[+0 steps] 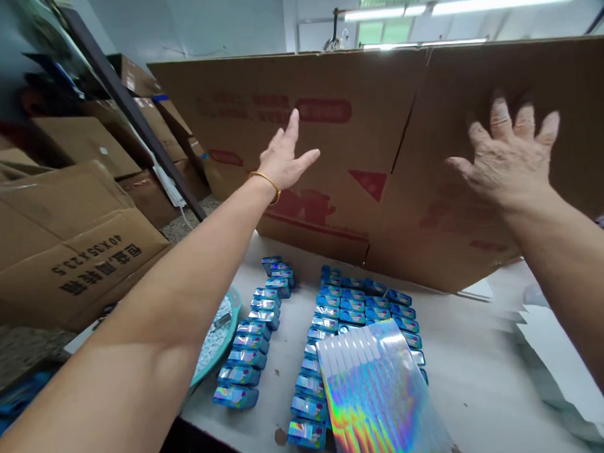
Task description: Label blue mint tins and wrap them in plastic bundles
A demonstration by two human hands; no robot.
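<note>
A large cardboard sheet with red print stands upright across the back of the table. My left hand, a gold bangle at its wrist, reaches up in front of the sheet's left half with fingers spread; whether it touches the cardboard I cannot tell. Over the right half is my right hand, fingers apart and seemingly flat against the cardboard. Neither hand holds anything. Below them, small blue packs stand in rows. A shiny rainbow holographic sheet lies over part of them.
A separate line of blue packs runs along the left of the white table, beside a teal basin with pale bits in it. Cardboard boxes are piled at left behind a dark post. White paper lies at right.
</note>
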